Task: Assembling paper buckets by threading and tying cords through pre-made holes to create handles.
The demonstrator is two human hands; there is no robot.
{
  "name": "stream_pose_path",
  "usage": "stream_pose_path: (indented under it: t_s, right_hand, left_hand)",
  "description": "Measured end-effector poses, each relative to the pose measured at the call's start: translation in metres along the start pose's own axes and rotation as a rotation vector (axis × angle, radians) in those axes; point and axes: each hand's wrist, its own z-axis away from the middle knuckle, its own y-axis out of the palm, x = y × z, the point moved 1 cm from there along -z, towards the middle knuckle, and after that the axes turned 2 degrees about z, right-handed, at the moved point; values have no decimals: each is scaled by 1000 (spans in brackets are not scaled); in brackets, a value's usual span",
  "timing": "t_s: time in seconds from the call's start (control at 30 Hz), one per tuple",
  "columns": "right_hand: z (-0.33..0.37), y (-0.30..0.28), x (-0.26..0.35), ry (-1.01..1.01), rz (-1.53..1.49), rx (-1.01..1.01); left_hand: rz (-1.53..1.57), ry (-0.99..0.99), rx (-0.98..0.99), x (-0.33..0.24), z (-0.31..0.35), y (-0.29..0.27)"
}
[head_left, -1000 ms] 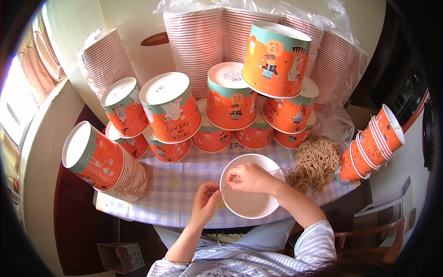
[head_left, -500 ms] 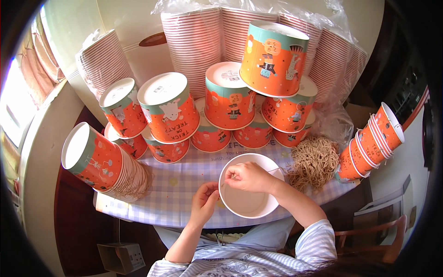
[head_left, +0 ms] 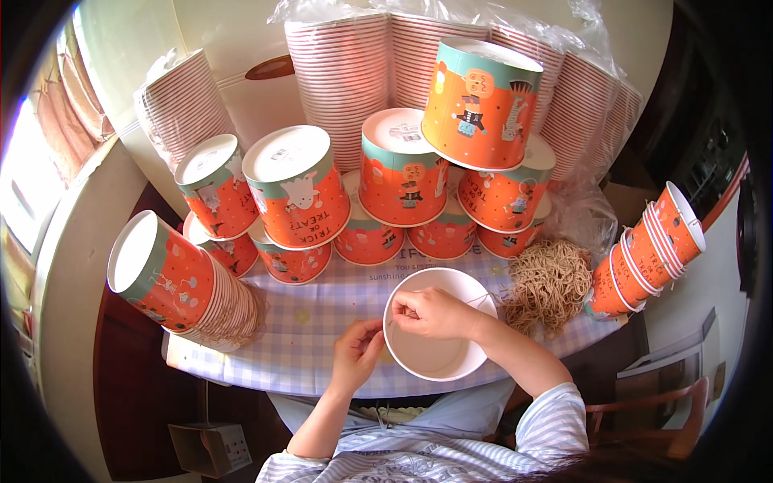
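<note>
An open white-lined paper bucket (head_left: 435, 358) stands at the near edge of the table, its mouth facing up. My right hand (head_left: 435, 312) reaches over it, fingers pinched together inside the left rim. A thin tan cord (head_left: 483, 301) crosses the right rim beside that hand; the pinched end is mostly covered by the fingers. Outside the same left rim is my left hand (head_left: 356, 354), thumb and forefinger closed together against the bucket wall. What lies between those fingertips is too small to make out. A tangled pile of tan cords (head_left: 547, 282) lies right of the bucket.
Upside-down orange and green printed buckets (head_left: 296, 193) are stacked across the back of the checked tablecloth (head_left: 298, 354). A nested stack (head_left: 173, 278) leans at the left, another (head_left: 648, 253) at the right. Tall plastic-wrapped bucket stacks (head_left: 338, 88) rise behind. A wooden chair (head_left: 692, 410) stands at lower right.
Both hands keep nearly the same place at the bucket's left rim. The view shifts very slightly; nothing is taken up or let go.
</note>
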Motion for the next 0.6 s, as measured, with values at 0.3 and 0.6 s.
stream_pose_path:
  t_s: [0.3, 0.6]
  right_hand:
    - [-1, -1, 1, -49, 29, 51]
    - [-2, 0, 1, -67, 64, 2]
  left_hand:
    - [-83, 64, -28, 0, -1, 0]
    - [-84, 72, -35, -3, -1, 2]
